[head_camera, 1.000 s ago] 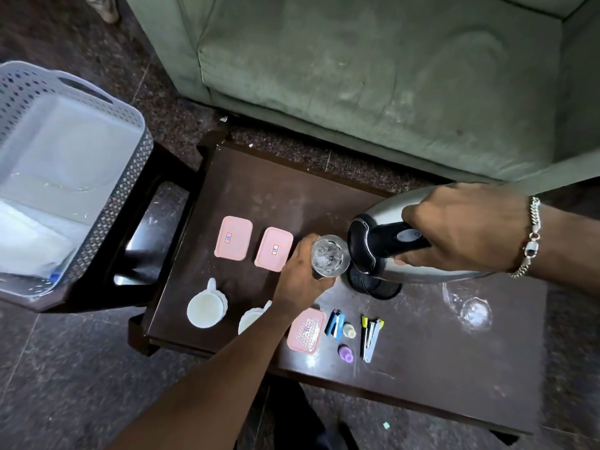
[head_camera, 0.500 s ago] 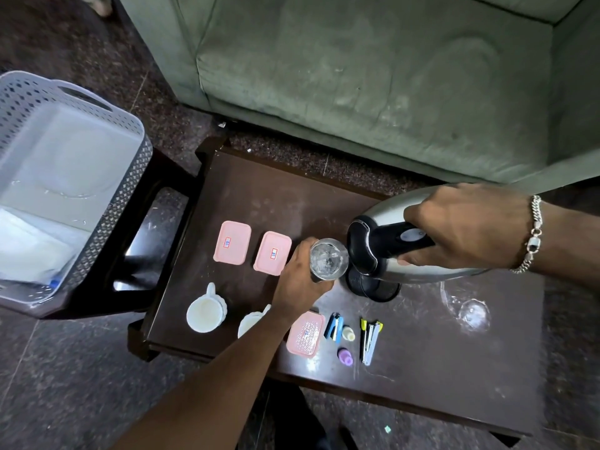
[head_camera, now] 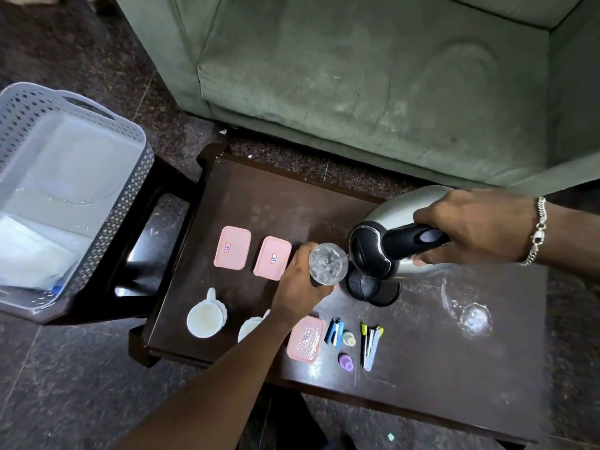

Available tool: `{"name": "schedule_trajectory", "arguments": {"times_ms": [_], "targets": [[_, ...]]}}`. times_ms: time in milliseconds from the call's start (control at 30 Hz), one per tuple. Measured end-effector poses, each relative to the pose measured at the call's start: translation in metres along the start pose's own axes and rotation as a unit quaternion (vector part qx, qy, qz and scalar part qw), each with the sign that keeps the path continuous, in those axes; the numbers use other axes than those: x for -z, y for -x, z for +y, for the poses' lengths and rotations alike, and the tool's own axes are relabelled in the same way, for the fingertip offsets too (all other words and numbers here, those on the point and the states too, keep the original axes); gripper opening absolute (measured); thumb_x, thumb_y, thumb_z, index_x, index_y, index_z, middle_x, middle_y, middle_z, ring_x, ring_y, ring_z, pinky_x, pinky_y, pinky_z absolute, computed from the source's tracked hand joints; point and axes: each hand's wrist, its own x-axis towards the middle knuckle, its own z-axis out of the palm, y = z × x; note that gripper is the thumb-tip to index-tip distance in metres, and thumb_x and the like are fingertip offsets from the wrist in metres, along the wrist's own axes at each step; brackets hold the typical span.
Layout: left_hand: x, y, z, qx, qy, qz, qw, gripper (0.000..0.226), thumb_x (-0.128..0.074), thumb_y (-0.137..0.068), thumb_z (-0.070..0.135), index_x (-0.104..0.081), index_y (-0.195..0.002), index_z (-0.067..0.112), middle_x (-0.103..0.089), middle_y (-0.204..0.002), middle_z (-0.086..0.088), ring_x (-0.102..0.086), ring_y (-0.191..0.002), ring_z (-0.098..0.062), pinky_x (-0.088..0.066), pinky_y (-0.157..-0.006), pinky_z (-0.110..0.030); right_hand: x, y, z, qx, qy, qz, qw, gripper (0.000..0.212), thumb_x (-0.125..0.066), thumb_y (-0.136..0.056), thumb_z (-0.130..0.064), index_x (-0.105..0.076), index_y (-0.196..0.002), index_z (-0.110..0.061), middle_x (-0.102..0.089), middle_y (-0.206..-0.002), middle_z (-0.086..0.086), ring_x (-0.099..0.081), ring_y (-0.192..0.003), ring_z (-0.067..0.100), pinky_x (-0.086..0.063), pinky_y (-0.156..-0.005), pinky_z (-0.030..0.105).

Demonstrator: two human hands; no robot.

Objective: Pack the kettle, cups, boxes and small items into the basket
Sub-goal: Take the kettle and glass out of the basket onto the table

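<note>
Kettle tipped to a glass while the basket waits at the side.

We see the right hand (head_camera: 470, 225) with fingers closed round the black handle of the steel kettle (head_camera: 383, 241), tilted off its round base (head_camera: 373, 285) so the spout meets the rim of a clear glass (head_camera: 326, 264); the left hand (head_camera: 298, 284) has fingers wrapped round that glass, steadying it upright on the table (head_camera: 438, 368). We judge the kettle is being emptied before packing. Two pink boxes (head_camera: 232, 246) lie just left of the glass, a third (head_camera: 305, 339) near the front edge beside two staplers (head_camera: 334, 332) and small caps. Two white cups (head_camera: 206, 318) stand by the left arm. The grey basket (head_camera: 97, 228) sits well apart on a side stool, holding only a white sheet, so nothing seems packed yet.
</note>
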Motion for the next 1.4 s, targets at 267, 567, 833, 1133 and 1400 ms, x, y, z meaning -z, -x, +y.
{"name": "schedule_trajectory", "arguments": {"times_ms": [267,567,833,1133,1400], "targets": [[0.000,0.000,0.001,-0.002,-0.002,0.001,1.000,0.078,-0.091,-0.070,0.022,-0.046,-0.133,0.027,-0.061,-0.128,0.006,-0.059,-0.116,-0.012,-0.047,-0.096,-0.021,-0.003,0.001,0.016,-0.012,-0.029,-0.006,0.999,0.040,-0.062,-0.080,-0.068,-0.045,-0.076,-0.032,-0.061,-0.074,-0.008,-0.056,-0.066,0.011,-0.046,-0.058,0.032],[0.000,-0.002,0.000,-0.010,-0.009,0.000,1.000,0.078,-0.091,-0.069,0.020,-0.047,-0.133,0.024,-0.061,-0.128,0.003,-0.060,-0.117,-0.016,-0.050,-0.100,-0.030,-0.013,0.004,0.033,0.004,-0.105,0.007,0.994,0.038,-0.070,-0.080,-0.060,-0.049,-0.077,-0.028,-0.062,-0.069,-0.005,-0.059,-0.063,0.014,-0.050,-0.061,0.040],[0.001,0.009,-0.009,0.011,-0.001,-0.019,1.000,0.111,-0.095,-0.069,0.029,-0.027,-0.156,0.023,-0.040,-0.154,0.001,-0.039,-0.136,-0.002,-0.023,-0.102,0.005,-0.012,0.013,0.039,0.031,-0.163,0.036,0.985,0.040,-0.068,-0.079,-0.062,-0.054,-0.083,-0.024,-0.061,-0.075,-0.007,-0.059,-0.067,0.013,-0.051,-0.065,0.039],[0.031,0.032,0.034,-0.049,0.059,0.046,0.996,0.112,-0.090,-0.066,0.059,-0.028,-0.155,0.031,-0.038,-0.155,0.008,-0.036,-0.146,-0.005,-0.032,-0.117,-0.015,0.016,0.032,0.021,0.008,-0.270,0.161,0.949,0.041,-0.077,-0.073,-0.056,-0.060,-0.080,-0.020,-0.060,-0.066,-0.005,-0.057,-0.059,0.014,-0.046,-0.053,0.022],[0.092,0.016,0.085,-0.099,0.108,0.066,0.987,0.124,-0.094,-0.058,0.065,-0.028,-0.157,0.033,-0.039,-0.155,0.013,-0.041,-0.147,-0.009,-0.043,-0.117,-0.044,0.039,0.019,-0.021,-0.017,-0.383,0.244,0.891,0.045,-0.080,-0.070,-0.055,-0.058,-0.077,-0.016,-0.048,-0.060,-0.002,-0.040,-0.054,0.004,-0.034,-0.050,0.026]]}}
